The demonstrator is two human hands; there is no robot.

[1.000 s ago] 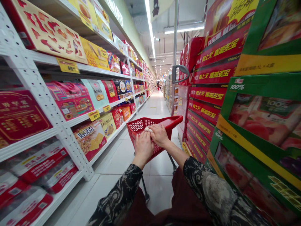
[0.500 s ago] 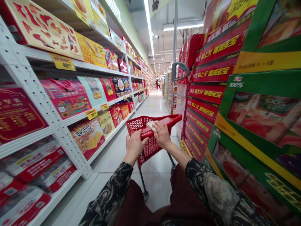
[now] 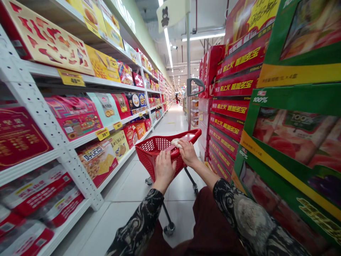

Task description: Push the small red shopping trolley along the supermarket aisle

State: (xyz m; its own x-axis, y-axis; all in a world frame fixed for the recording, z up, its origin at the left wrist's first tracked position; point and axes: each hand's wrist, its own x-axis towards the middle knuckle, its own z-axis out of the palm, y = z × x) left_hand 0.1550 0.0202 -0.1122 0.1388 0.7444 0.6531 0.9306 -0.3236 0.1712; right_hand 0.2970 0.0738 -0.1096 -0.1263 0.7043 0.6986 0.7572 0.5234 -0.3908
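Observation:
A red plastic shopping cart point(image 3: 154, 149) stands in front of me in a shop aisle. My left hand point(image 3: 163, 169) is closed round the cart's red handle bar. My right hand point(image 3: 188, 153) rests on the handle further right, fingers curled over a small whitish crumpled thing point(image 3: 176, 142), maybe tissue, held against the bar. Both arms wear dark patterned sleeves. The basket looks empty from here.
White shelving point(image 3: 64, 149) with boxed goods and yellow price tags point(image 3: 102, 133) lines the left. Stacked red cartons point(image 3: 229, 106) and green juice cartons point(image 3: 293, 135) crowd the right. A grey pole point(image 3: 188, 71) with a handle stands ahead. The white tiled aisle floor point(image 3: 173, 121) runs far forward.
The cart has shifted left and a little forward along the aisle. My left hand moved from beside the right hand down the bar and gripped it. The right hand stays on the whitish thing.

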